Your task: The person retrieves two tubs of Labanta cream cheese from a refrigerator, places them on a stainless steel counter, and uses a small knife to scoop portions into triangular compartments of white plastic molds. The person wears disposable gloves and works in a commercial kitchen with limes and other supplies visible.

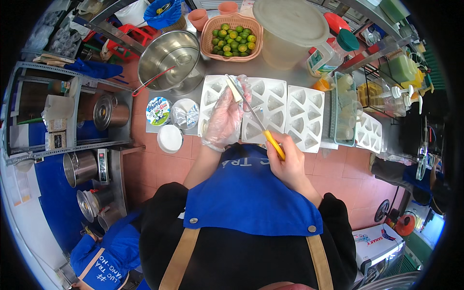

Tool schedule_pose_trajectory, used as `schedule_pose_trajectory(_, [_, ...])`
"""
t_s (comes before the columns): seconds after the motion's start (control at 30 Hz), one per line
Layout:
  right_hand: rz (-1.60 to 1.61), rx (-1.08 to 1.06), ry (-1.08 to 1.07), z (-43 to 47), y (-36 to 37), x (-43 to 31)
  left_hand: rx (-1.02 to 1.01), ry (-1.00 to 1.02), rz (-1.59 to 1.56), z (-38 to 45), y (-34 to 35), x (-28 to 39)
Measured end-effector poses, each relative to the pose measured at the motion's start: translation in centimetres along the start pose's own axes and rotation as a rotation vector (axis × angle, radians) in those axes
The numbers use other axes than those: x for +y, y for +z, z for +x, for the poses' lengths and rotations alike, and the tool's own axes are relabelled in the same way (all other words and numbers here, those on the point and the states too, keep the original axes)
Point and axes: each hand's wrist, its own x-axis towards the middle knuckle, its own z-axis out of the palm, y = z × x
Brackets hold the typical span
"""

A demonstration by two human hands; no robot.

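Observation:
My left hand point(225, 117), in a clear plastic glove, holds a pale wedge-shaped piece point(234, 90) over white silicone molds point(304, 117) with triangular cavities. Bare, my right hand point(288, 159) grips the yellow handle of a knife point(255, 117); its thin blade reaches up across the gloved hand beside the pale piece. Whether the blade touches the piece I cannot tell. Left of the molds stand a tub with a printed lid point(158, 111), a tub with peeled foil point(185, 114) and a round white container point(170, 139).
Behind the molds are a steel pot point(170, 61) with a red-handled strainer, a basket point(232, 56) of small green citrus and a big lidded pitcher point(293, 40). A teal basket point(337, 108) holds cups at the right. A co-worker point(105, 253) is at lower left.

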Motion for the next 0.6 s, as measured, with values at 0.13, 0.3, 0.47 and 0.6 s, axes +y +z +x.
schedule_pose_trajectory(0.13, [0.003,0.0,0.003,-0.4,0.3,0.3,0.098,0.011,-0.04,-0.1,0.3,-0.7])
schedule_pose_trajectory(0.3, [0.015,-0.038,0.058,-0.5,0.4,0.2,-0.001,0.052,-0.155,0.3,-0.5,-0.9])
schedule_pose_trajectory(0.47, [0.023,-0.026,0.035,-0.4,0.5,0.2,0.012,0.069,-0.163,0.1,0.5,-0.6])
schedule_pose_trajectory(0.6, [0.023,-0.047,0.023,-0.4,0.4,0.2,-0.016,0.078,-0.157,0.2,0.5,-0.7])
